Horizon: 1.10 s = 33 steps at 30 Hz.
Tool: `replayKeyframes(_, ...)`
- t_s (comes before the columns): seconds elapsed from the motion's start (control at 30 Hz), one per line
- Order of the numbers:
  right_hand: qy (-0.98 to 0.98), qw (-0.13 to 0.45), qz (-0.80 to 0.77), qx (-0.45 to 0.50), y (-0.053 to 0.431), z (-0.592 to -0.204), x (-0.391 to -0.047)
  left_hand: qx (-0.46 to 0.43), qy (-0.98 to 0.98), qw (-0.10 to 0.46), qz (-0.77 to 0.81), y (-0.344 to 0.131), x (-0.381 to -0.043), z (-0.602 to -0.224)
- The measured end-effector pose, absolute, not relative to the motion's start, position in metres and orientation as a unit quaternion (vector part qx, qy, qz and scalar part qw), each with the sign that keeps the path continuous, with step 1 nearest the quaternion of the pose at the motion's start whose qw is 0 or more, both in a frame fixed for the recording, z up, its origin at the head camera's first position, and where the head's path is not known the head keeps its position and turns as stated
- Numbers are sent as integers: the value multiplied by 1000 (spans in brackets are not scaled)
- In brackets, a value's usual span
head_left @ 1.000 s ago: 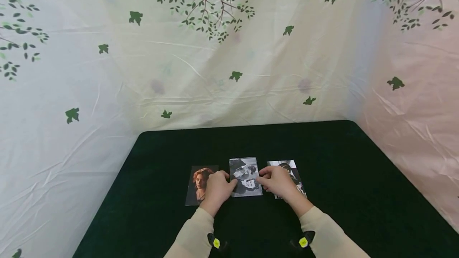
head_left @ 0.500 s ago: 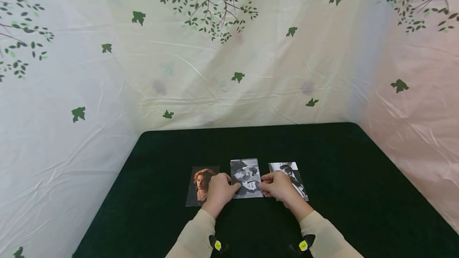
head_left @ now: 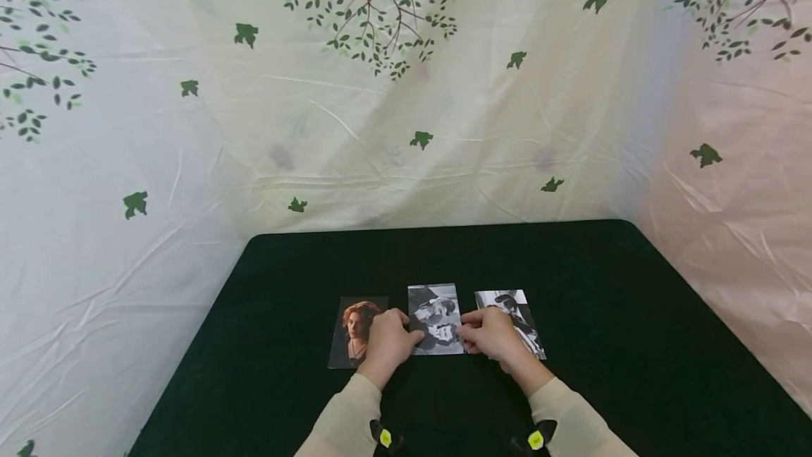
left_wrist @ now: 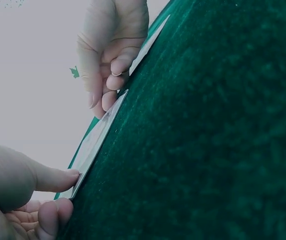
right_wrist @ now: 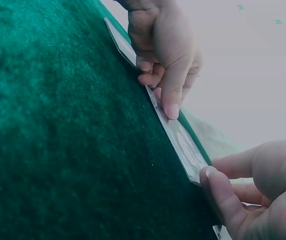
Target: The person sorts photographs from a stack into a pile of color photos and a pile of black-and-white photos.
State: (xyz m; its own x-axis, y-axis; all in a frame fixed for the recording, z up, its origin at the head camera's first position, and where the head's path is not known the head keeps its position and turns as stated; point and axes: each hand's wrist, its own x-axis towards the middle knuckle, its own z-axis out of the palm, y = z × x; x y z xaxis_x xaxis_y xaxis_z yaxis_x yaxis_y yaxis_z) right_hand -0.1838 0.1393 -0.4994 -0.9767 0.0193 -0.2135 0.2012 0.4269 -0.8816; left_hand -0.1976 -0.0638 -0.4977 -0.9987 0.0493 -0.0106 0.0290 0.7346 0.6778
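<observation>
Three photo prints lie in a row on the dark green cloth. Both hands are at the middle, black-and-white print (head_left: 435,312). My left hand (head_left: 388,340) pinches its left edge; in the left wrist view the thumb (left_wrist: 58,179) lies over the edge, with curled fingers beside it. My right hand (head_left: 495,336) holds the right edge between thumb (right_wrist: 221,192) and fingers. Partly under the left hand is a dark print of a red-haired person (head_left: 340,348). The right hand and wrist cover part of another black-and-white print (head_left: 525,319).
The green-covered table (head_left: 304,266) reaches back to a pale hanging curtain (head_left: 355,168) printed with leaves and branches. More curtain hangs at both sides. Black straps with yellow tags (head_left: 385,437) sit on both wrists over cream sleeves (head_left: 345,418).
The head view has shifted slightly, so everything sits a little lower and to the right. Both hands stay at the middle print's edges, with hardly any movement of their own.
</observation>
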Motion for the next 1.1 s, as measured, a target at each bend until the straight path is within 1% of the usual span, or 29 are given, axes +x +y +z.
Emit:
replayKeyframes(0.17, 840, 87, -532, 68, 139, -500, -185, 13, 923, 26, 384, -66, -200, -499)
replayKeyframes(0.53, 837, 95, -535, 67, 138, -498, -184, 2, 887, 78, 456, -70, -201, -496)
replayKeyframes(0.77, 830, 95, -546, 68, 139, -498, -183, 1, 877, 91, 471, -69, -201, -496)
replayKeyframes(0.87, 829, 96, -546, 70, 138, -498, -184, 7, 877, 85, 472, -70, -201, -496)
replayKeyframes(0.93, 830, 96, -545, 70, 138, -497, -184, 11, 884, 71, 461, -69, -201, -496)
replayKeyframes(1.1, 832, 98, -542, 69, 139, -496, -183, 24, 916, 7, 401, -67, -201, -495)
